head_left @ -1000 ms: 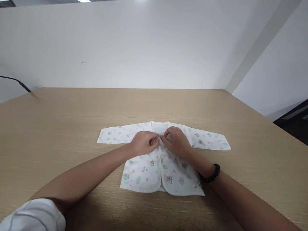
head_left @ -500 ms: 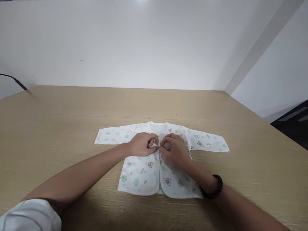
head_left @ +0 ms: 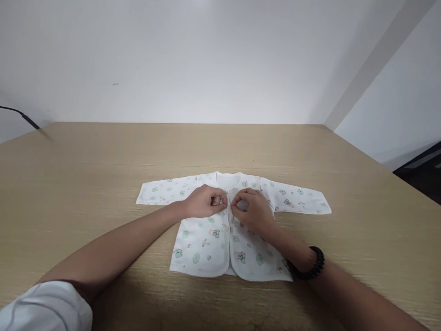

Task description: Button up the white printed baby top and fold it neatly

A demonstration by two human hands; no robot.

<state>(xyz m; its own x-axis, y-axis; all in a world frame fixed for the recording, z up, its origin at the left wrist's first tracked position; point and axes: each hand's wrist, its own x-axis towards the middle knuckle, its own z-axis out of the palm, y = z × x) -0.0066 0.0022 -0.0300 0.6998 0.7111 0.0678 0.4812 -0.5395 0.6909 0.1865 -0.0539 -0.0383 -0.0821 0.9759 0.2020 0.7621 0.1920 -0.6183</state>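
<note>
A small white baby shirt [head_left: 201, 250] printed with green and pink animal figures lies face up on the table, both sleeves spread sideways. Its front edges meet along the middle and part in rounded corners at the hem. My left hand [head_left: 206, 201] pinches the left front edge just below the neckline, thumb against fingertips. Opposite it, my right hand [head_left: 253, 209] pinches the other front edge, thumb and index finger forming a ring. The fingertips of both hands are close together at the placket. Whatever fastener lies under them is hidden.
The wooden table [head_left: 86, 151] reaches back to a white wall [head_left: 206, 64]. A black cable [head_left: 29, 120] hangs at the far left edge. Some dark object [head_left: 422, 172] stands beyond the table's right edge. A black beaded bracelet [head_left: 317, 263] circles my right wrist.
My right fingertips have drawn slightly to the right, leaving a small gap from my left ones. Both hands still pinch the shirt's front; the view has shifted slightly.
</note>
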